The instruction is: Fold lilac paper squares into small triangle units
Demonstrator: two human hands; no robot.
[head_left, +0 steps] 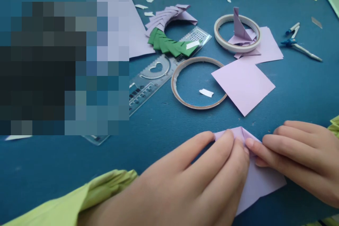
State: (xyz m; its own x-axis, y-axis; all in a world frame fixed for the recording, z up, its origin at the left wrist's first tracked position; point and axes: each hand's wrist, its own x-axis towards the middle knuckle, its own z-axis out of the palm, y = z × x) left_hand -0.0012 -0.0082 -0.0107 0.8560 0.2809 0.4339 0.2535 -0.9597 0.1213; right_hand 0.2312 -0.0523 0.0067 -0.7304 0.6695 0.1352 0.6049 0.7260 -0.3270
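A light purple sheet of paper (261,182) lies at the front of the table, its top folded into a small peak. My left hand (190,176) covers its left part, the fingertips pressing the paper by the fold. With thumb and fingers, my right hand (299,152) pinches the right edge of the same fold. Both hands are closed on the paper, and part of it is hidden under my left hand. Just beyond them lies a flat purple paper square (243,86), one corner over a thin tape roll (173,84).
A second tape roll (217,33) holds folded purple pieces (239,28). Left of it, a curved chain of green and purple folded paper (169,44) rests on a clear ruler (148,77). A blue-white compass (292,42) lies right. Pixelation hides the upper left.
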